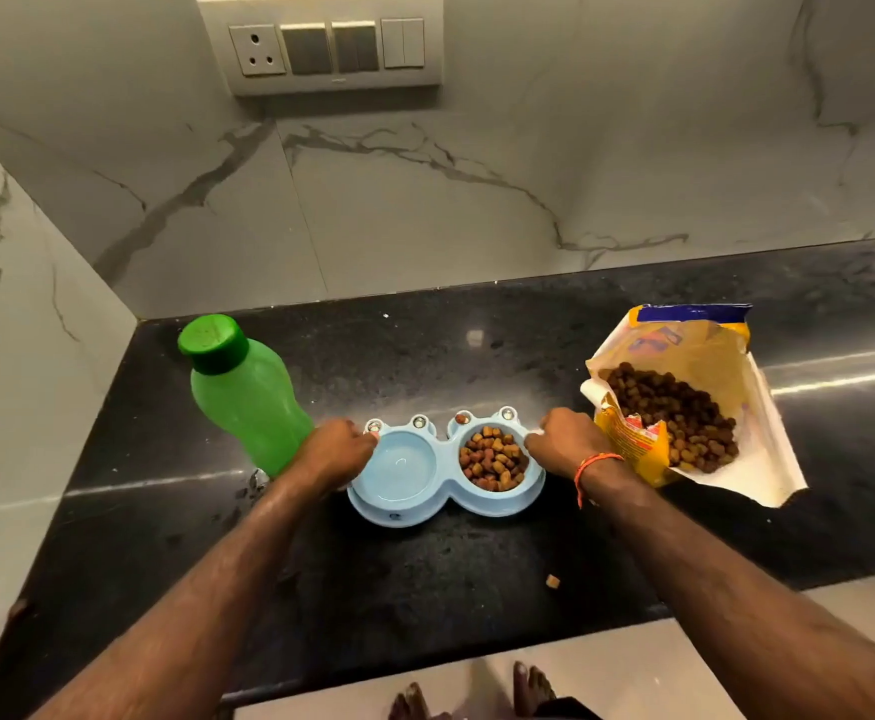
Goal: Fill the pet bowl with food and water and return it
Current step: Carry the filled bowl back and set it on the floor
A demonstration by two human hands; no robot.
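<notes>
Marble-veined wall [425, 200], switch panel [321, 41], black countertop [425, 589], pale floor [633, 667].

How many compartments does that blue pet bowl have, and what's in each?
2. The left compartment of the blue pet bowl holds what looks like clear water, by the left hand; the right compartment holds brown kibble, by the right hand.
</notes>
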